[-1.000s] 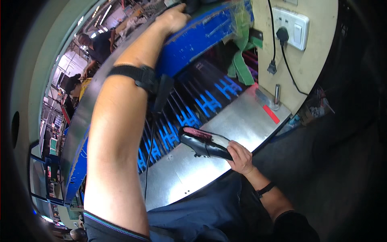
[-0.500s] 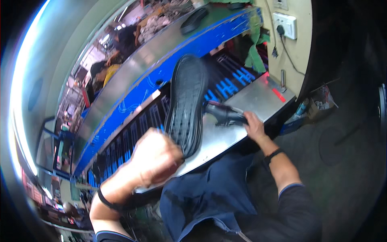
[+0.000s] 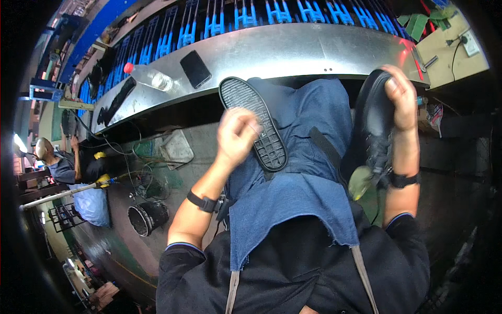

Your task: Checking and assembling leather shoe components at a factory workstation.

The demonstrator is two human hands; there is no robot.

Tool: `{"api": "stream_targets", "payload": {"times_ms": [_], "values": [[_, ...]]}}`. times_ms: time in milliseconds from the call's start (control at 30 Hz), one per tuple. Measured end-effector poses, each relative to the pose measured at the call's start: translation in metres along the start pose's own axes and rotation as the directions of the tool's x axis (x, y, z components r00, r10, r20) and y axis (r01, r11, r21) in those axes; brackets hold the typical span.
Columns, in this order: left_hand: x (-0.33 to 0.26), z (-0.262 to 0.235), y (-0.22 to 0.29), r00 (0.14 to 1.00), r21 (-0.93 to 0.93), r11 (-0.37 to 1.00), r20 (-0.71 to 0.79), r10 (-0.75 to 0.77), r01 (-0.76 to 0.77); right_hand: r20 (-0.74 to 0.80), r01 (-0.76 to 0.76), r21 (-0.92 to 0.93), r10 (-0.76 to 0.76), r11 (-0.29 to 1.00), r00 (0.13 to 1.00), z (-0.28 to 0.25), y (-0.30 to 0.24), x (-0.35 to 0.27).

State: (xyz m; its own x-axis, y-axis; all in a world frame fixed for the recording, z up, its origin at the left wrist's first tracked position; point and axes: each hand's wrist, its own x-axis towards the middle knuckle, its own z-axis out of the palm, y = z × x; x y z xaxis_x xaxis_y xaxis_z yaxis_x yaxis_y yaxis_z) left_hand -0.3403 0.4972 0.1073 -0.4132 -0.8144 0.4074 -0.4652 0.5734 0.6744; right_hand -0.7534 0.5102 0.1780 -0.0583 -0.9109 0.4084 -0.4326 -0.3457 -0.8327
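Black short-sleeved top with a thin blue edge at each cuff, under a blue denim apron (image 3: 293, 199) (hem frayed) on grey straps — and a black band on each wrist.

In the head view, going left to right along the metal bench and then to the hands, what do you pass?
Plastic bottle with a red cap → black phone → left hand → black shoe sole → black shoe → right hand, all along or below the metal bench.
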Motion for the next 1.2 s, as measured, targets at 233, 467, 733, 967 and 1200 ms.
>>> {"api": "stream_targets", "payload": {"times_ms": [233, 467, 733, 967, 1200], "values": [[0.023, -0.018, -0.134, 0.755, -0.664, 0.590, -0.058, -0.654, 0.460, 0.250, -0.453, 0.448, 0.379, 0.771, 0.891, 0.111, -0.025, -0.040], [0.042, -0.044, -0.069, 0.928, -0.952, -0.218, 0.267, -0.259, 0.213, 0.721, -0.625, 0.684, 0.475, -0.375, 0.504, 0.108, -0.006, -0.130], [0.048, -0.051, -0.016, 0.863, -0.926, -0.146, 0.377, -0.337, 0.347, 0.540, -0.597, 0.777, 0.697, -0.198, 0.472, 0.135, 0.000, -0.054], [0.050, -0.045, 0.003, 0.901, -0.933, 0.158, 0.254, -0.351, 0.324, 0.679, -0.493, 0.712, 0.309, -0.500, 0.666, 0.145, 0.000, -0.074], [0.041, -0.046, 0.008, 0.794, -0.893, -0.390, 0.399, -0.459, 0.223, 0.800, -0.679, 0.592, 0.215, -0.433, 0.561, 0.125, -0.004, -0.108]]}}
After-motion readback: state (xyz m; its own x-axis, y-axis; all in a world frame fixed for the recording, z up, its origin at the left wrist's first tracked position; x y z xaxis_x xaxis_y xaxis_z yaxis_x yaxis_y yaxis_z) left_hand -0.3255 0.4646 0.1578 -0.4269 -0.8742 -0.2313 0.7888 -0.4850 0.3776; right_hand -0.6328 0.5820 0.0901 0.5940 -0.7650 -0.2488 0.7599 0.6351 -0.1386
